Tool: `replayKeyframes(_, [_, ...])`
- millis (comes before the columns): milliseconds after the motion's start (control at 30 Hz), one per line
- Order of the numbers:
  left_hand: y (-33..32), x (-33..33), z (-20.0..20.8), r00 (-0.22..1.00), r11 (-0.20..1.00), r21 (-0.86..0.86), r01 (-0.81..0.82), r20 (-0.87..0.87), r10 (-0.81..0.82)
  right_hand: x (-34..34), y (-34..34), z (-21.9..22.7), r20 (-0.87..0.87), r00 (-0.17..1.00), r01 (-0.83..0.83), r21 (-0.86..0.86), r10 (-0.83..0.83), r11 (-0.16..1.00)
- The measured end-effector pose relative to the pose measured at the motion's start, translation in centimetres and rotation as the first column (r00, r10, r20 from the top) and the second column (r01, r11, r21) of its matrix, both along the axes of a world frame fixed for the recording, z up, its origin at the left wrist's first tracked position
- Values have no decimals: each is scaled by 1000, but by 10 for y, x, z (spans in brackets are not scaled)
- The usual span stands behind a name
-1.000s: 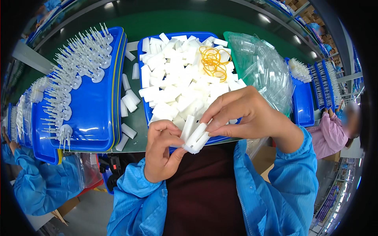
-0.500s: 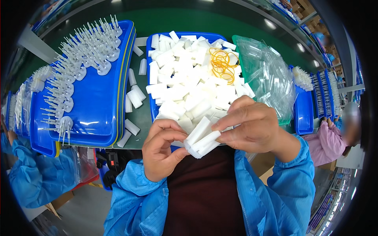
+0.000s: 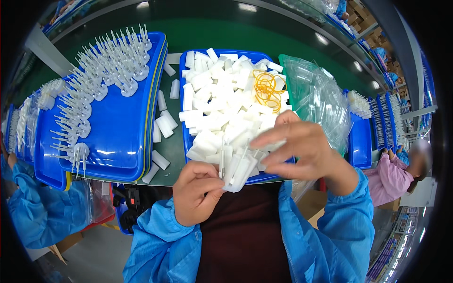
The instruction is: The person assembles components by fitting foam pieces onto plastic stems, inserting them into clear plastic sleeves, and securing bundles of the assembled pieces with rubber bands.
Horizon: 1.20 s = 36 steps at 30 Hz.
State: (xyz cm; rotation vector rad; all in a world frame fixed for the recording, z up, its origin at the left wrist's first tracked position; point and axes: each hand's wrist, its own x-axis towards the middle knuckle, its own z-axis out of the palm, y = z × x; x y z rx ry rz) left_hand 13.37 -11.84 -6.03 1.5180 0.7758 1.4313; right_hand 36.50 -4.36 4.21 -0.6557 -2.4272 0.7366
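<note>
Between the thumb and fingers of my left hand (image 3: 198, 191) is a white pronged plastic part (image 3: 232, 181), with thin pins pointing up and away. White foam pieces sit among its pins. My right hand (image 3: 299, 153) hovers just right of it, fingers apart and slightly blurred, with nothing visible in them. Behind both hands, a heap of white foam blocks (image 3: 217, 94) fills a blue tray (image 3: 185, 139). Yellow rubber bands (image 3: 269, 89) lie on the right of that heap.
Stacked blue trays (image 3: 113, 155) at left carry many pronged white parts (image 3: 130, 85). Loose foam blocks (image 3: 165, 125) lie on the green table between trays. Clear plastic bags (image 3: 318, 94) rest on a green tray at right. Co-workers in blue (image 3: 47, 207) and pink (image 3: 389, 174) flank me.
My right hand has let go of the foam on the held part and moved slightly up and away. Pins now show above the foam. The view has shifted slightly.
</note>
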Motion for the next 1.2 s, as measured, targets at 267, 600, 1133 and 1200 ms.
replayKeyframes(267, [10,0,-9,968,944,321,-74,-205,145,-24,87,-7,205,898,357,182,-390,916])
replayKeyframes(600, [13,2,-8,928,894,442,-72,-298,222,-68,139,-49,639,619,322,323,-456,890])
replayKeyframes(1133, [13,6,-6,915,900,435,-16,-356,188,-49,80,-21,153,898,434,-136,-413,891])
replayKeyframes(1200, [13,7,-6,916,899,438,-14,-355,187,-45,59,-16,-52,925,311,-463,-376,830])
